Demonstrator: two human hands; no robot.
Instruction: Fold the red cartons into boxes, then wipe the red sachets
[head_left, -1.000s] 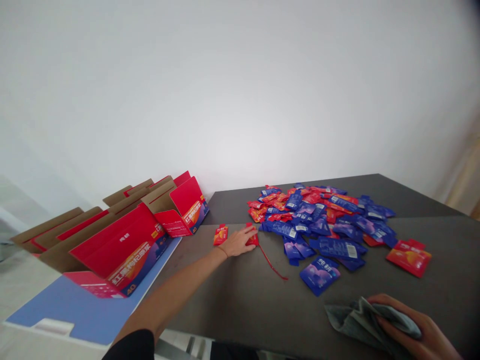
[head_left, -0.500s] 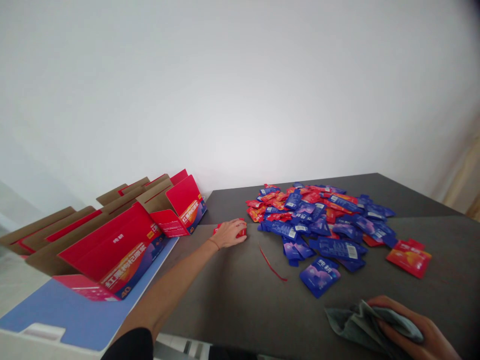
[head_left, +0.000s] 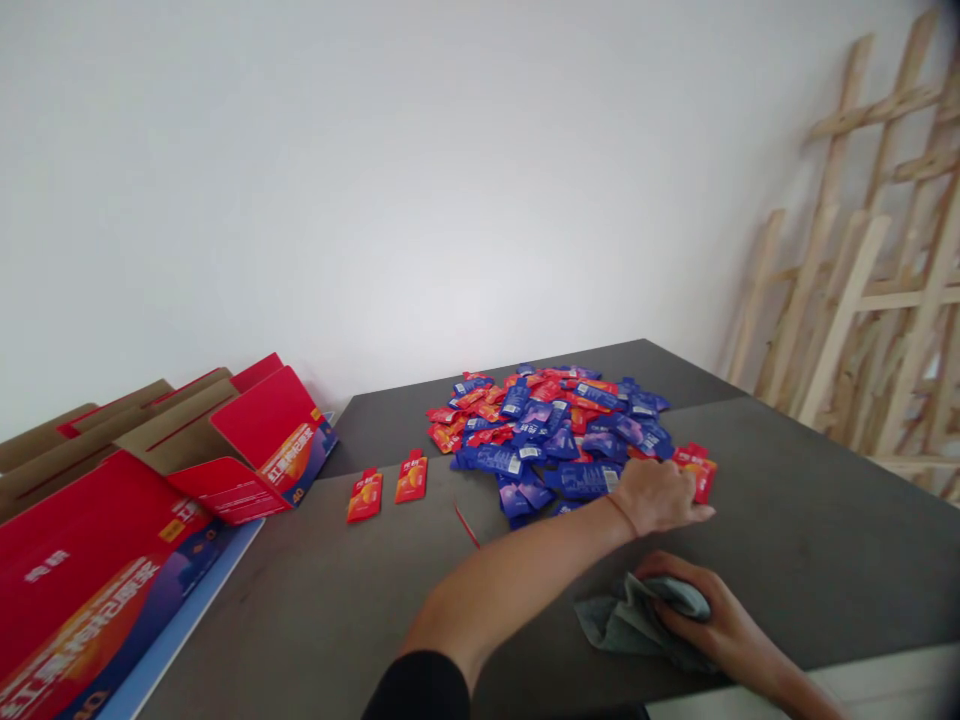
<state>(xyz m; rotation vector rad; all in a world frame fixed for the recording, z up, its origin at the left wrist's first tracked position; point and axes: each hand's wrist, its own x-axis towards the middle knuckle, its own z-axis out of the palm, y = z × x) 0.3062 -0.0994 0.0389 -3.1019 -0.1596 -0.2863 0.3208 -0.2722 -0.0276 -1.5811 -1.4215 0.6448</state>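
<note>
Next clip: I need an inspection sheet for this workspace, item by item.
Surface: dark grey table, with a seam running across it.
Job's things: pile of blue and red packets; two red packets lie side by side, apart from the pile.
Clutter: thin red strip loose on the table.
Hands: left hand reaches across onto a red packet at the pile's right edge, grip unclear; right hand has its fingers closed on a grey cloth.
Cables: nothing seen.
Surroundings: open red boxes at left; white wall; wooden frames leaning at right.
</note>
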